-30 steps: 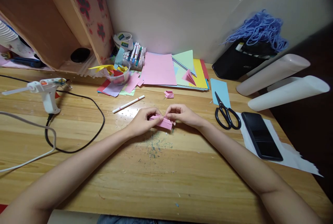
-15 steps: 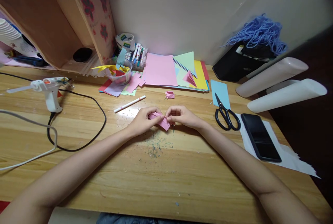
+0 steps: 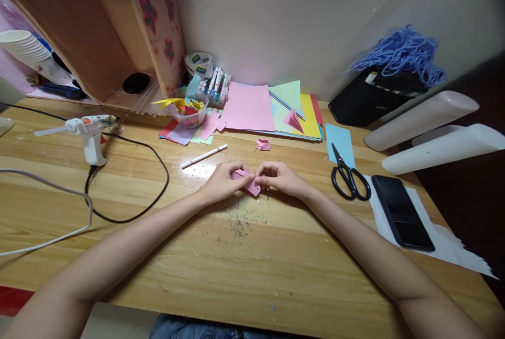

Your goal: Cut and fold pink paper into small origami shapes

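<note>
A folded pink paper is between my two hands, over the middle of the wooden table. My left hand grips its left part, thumb on top. The thumb and fingertips of my right hand pinch the paper's right end. Just beyond my hands lies a small folded pink piece. A white marker rests on the table to the left of it. Under and in front of the paper, the tabletop bears dark green marks and small scraps.
Black scissors lie partly on blue paper, beside a phone. At the left is a white glue gun with a looping cord. Coloured sheets and a clear bowl of paper pieces stand at the back.
The whole view has shifted, so the table and objects appear slightly farther right. Both hands still hold the pink paper, with almost the same grip.
</note>
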`<action>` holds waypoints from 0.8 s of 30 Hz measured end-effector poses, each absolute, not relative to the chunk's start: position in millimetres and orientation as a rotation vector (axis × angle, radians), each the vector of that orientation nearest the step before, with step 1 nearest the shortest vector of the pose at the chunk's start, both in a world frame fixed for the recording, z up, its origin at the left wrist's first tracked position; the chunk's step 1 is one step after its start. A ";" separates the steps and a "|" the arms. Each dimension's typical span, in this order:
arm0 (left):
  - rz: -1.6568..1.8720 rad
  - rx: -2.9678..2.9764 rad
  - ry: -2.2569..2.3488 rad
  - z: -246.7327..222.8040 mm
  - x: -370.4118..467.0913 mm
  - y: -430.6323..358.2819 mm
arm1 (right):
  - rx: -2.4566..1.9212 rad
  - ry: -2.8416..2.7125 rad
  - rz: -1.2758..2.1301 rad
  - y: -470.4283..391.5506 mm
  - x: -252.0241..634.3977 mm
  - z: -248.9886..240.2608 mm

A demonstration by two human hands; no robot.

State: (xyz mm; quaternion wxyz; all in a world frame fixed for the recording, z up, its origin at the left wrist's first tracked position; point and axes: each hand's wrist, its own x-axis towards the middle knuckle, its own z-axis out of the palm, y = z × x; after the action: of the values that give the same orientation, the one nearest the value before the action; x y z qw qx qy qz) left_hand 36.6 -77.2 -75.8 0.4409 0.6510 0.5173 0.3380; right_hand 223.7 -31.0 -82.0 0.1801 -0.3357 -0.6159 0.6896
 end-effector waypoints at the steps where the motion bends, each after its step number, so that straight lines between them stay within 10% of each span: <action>1: 0.832 1.617 1.285 -76.0 36.5 -77.0 | -0.948 -1.747 1.945 -31.2 223.5 -82.2; 24: 0.796 1.537 1.225 -78.5 35.4 -74.8 | -0.708 -1.776 1.910 -30.6 230.0 -85.4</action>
State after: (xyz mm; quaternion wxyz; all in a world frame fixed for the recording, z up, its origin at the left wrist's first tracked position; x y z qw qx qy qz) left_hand 35.4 -74.8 -78.5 0.4887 0.6325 0.5039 0.3274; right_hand 230.0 -30.6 -85.4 0.2179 -0.2557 -0.6415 0.6897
